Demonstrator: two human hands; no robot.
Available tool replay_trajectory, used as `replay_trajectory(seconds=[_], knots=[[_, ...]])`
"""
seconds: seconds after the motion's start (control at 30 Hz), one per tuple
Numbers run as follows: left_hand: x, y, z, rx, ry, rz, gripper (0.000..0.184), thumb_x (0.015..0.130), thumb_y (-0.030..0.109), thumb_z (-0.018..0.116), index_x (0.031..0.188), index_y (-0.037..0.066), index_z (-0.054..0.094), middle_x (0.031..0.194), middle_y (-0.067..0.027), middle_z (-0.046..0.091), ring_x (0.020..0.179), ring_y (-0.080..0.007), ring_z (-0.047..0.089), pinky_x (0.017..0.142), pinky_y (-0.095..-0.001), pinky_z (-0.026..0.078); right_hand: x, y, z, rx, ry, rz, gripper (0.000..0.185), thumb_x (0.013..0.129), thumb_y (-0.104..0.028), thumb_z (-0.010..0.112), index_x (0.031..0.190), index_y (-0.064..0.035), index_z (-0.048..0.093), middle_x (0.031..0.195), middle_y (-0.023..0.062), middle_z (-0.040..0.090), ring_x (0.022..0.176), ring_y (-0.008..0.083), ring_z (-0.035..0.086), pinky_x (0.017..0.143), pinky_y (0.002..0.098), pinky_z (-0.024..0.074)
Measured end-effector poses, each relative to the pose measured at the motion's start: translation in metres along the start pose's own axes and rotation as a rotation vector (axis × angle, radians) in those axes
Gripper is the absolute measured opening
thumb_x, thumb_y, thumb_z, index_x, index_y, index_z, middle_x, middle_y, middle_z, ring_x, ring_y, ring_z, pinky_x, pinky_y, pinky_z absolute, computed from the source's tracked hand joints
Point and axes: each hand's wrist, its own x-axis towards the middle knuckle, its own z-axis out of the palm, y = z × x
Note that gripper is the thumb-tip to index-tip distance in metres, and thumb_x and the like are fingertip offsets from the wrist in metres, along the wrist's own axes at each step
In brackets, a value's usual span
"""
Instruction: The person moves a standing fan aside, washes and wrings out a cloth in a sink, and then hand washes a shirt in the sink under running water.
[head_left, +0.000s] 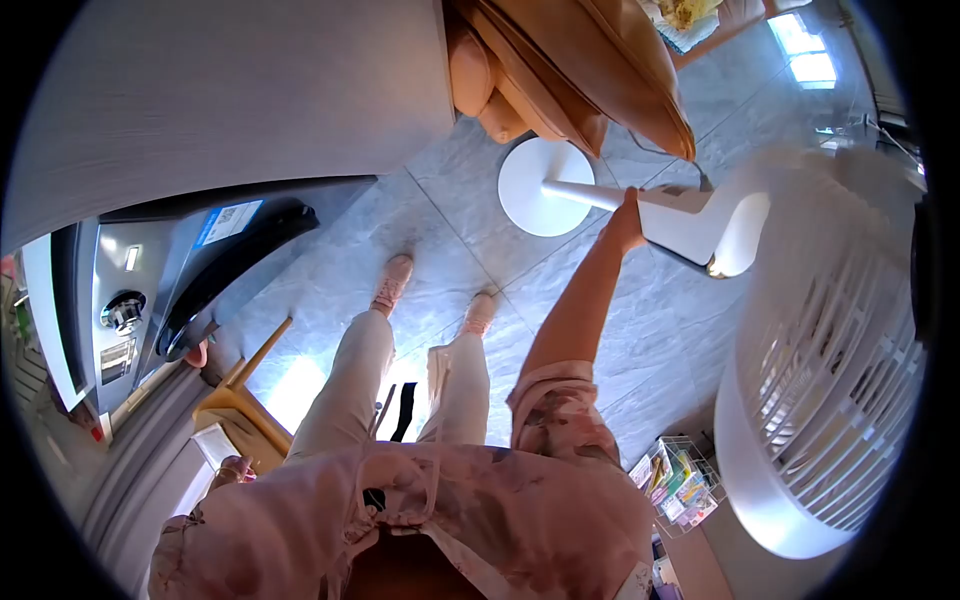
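My right hand [627, 222] is wrapped round the white pole of a standing fan [735, 225], just below its head. The fan's round white base [545, 187] rests on the grey tiled floor. To the right, the large slatted fan head [820, 390] looms close to the camera. A cord runs from the fan towards the brown leather seat. At the lower left only my left sleeve [185, 545] shows; I cannot make out my left hand.
A brown leather seat [600, 60] stands at the top. On the left are a dark appliance with a knob [123, 312] and a wooden chair [240, 410]. A wire basket of packets [685, 485] is at the lower right. My feet are on the floor tiles.
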Motion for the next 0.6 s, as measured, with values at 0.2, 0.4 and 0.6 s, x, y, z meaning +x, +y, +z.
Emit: replay_trajectory(seconds=[0.2, 0.4, 0.6], knots=[[-0.035, 0.054, -0.019, 0.069, 0.092, 0.037, 0.038, 0.079, 0.037, 0.053, 0.086, 0.000, 0.058, 0.073, -0.0101, 0.064, 0.061, -0.0191, 0.059, 0.054, -0.0316, 0.048, -0.025, 0.009, 0.008, 0.143, 0.396, 0.015, 0.034, 0.062, -0.009, 0.073, 0.089, 0.0054, 0.058, 0.088, 0.0162, 0.063, 0.075, 0.0259, 0.061, 0.067, 0.0377, 0.0506], [-0.002, 0.053, -0.024, 0.054, 0.065, 0.095, 0.039, 0.079, 0.039, 0.054, 0.089, 0.001, 0.058, 0.073, -0.0108, 0.064, 0.061, -0.0197, 0.059, 0.054, -0.0329, 0.047, -0.020, 0.023, -0.004, 0.091, 0.215, -0.089, 0.037, 0.067, -0.012, 0.075, 0.095, 0.0052, 0.057, 0.091, 0.0133, 0.061, 0.077, 0.0220, 0.057, 0.072, 0.0352, 0.0487], [0.024, 0.058, -0.011, -0.029, -0.050, -0.060, 0.038, 0.080, 0.039, 0.053, 0.094, 0.004, 0.055, 0.075, -0.0122, 0.062, 0.060, -0.0231, 0.061, 0.047, -0.0367, 0.046, 0.016, 0.013, -0.049, -0.050, -0.549, -0.300, 0.054, 0.069, -0.014, 0.075, 0.112, 0.0007, 0.047, 0.101, 0.0109, 0.052, 0.099, 0.0206, 0.045, 0.088, 0.0333, 0.0408]])
